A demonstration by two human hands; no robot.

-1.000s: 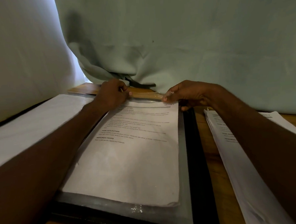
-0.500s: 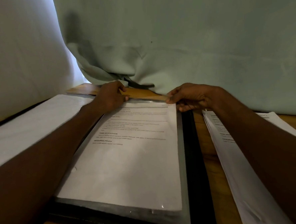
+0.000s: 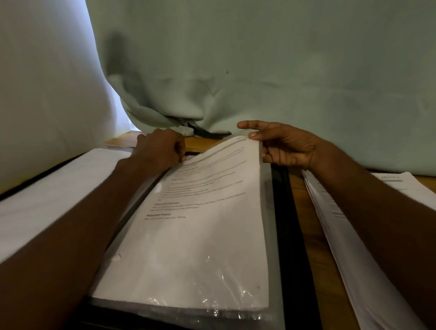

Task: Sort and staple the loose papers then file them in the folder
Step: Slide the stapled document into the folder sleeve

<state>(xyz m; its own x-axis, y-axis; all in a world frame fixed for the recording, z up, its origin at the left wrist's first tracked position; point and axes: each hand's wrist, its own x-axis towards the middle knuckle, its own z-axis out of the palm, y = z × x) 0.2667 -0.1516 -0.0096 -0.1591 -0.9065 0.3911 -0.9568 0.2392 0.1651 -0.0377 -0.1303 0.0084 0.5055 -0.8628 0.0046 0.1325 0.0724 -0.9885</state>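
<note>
An open black folder (image 3: 285,237) lay on the wooden counter (image 3: 311,248), its spine running from the near edge toward the far edge. A clear plastic sleeve (image 3: 270,238) of the folder faced up in the middle, with a printed sheet (image 3: 191,243) inside it; the text lines were on the far half of the sheet and the near half was blank. The left hand (image 3: 159,149) rested at the far left corner of the sleeve, fingers curled down onto its top edge; whether that grip was clamped on the plastic or only pressed on it could not be told. The right hand (image 3: 284,145) held the far right corner of the sheet, thumb on top and fingers curled beneath, a grip clamped on the paper, with the index finger pointing out to the left. That corner was lifted clear of the folder and the sheet curved down toward the left hand. A stack of loose printed papers (image 3: 349,246) lay on the counter just to the right of the folder, partly under the right forearm. A further white sheet (image 3: 48,200) lay flat at the left, on the folder's other side. Pale green cloth (image 3: 282,59) hung behind the far edge of the counter, and a white cloth (image 3: 28,87) stood at the far left.
</note>
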